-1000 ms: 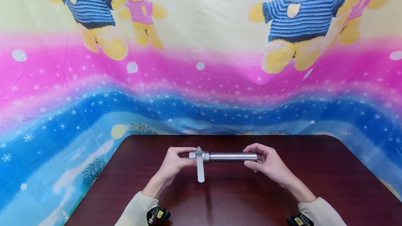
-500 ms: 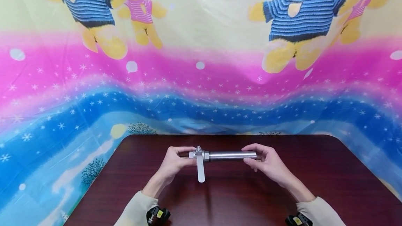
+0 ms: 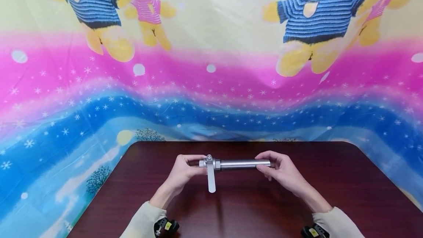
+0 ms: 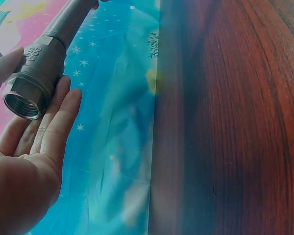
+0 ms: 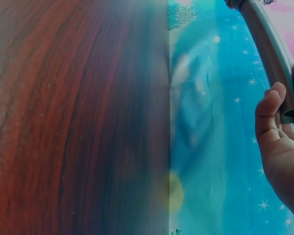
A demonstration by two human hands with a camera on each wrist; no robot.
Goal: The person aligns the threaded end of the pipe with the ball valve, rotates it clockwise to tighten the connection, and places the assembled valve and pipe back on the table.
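A silver ball valve is joined to a straight metal pipe, held level over the table. My left hand pinches the valve's left end between thumb and fingers. The flat lever handle points toward me. In the left wrist view the valve's open threaded end faces the camera, with fingers stretched beneath it. On the pipe's far right end, my right hand has its thumb and fingers around the tube. The right wrist view shows the hollow pipe end near the thumb.
A dark red-brown wooden table with rounded far corners lies below. Behind it hangs a cloth printed with teddy bears and snowflakes. Black wrist devices sit at both sleeve cuffs.
My right thumb has shifted up from just under the pipe's end onto its near side. The left hand, valve and lever stay almost where they were.
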